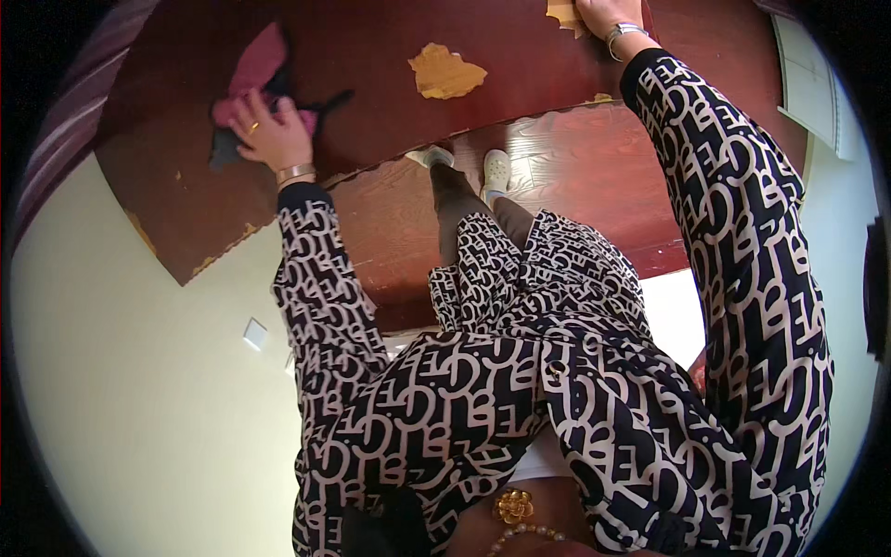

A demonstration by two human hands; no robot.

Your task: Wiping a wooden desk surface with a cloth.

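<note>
At the upper left, my left hand (pixel 275 136) lies on a pink and dark cloth (pixel 261 66) with its fingers spread; a ring and a bracelet show on it. Part of the cloth is blurred, with a dark strap-like end sticking out to the right. Beneath the cloth is a dark red wooden surface (pixel 369 90) with worn, peeling edges. At the top edge, my right hand (pixel 609 15) rests by a tan bare patch (pixel 567 15) of that surface; its fingertips are partly cut off by the frame.
Another tan peeled patch (pixel 447 72) lies between the hands. Below the surface's chipped edge are a glossy wooden floor (pixel 557 160) and my pale clogs (pixel 497 170). A pale wall (pixel 174 390) with a white switch plate (pixel 255 334) stands at left, beside a purple curtain (pixel 76 104).
</note>
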